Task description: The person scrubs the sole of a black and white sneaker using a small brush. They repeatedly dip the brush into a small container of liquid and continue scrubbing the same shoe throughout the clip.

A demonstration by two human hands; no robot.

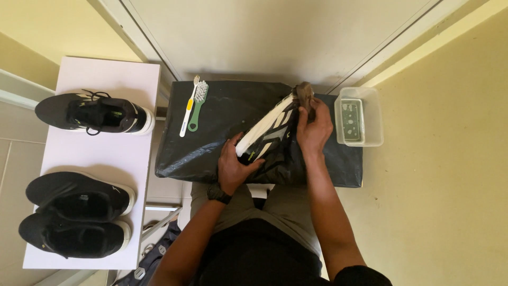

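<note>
Shoe in my hands: a black shoe (270, 139) with a thick white sole. It lies tilted on its side, the sole turned up and to the left, the toe pointing to about 1 o'clock and the heel to about 7 o'clock. I see pale stripes on the black side. It rests over the right half of the black sheet.
Left hand: my left hand (234, 165) is closed around the heel end of the shoe, at 7 o'clock from its middle, the fingers wrapped on the black part. I wear a dark watch on this wrist.
Right hand: my right hand (313, 130) is clamped on a brown cloth (304, 95) and presses it on the toe end, at 1 o'clock from the middle of the shoe.
Hands to each other: apart, one at each end of the shoe.
Black sheet: a shiny black plastic sheet (201, 143) covers the low stand in front of my knees.
Brushes: a white toothbrush (189, 107) and a green brush (197, 104) lie side by side, touching, at 10 o'clock from the shoe.
Box: a clear plastic box (359, 116) with something dark inside stands at 3 o'clock from the shoe, just beside the sheet.
White board: at 9 o'clock, well apart, a white board (95, 153) carries three other black shoes (92, 112).
</note>
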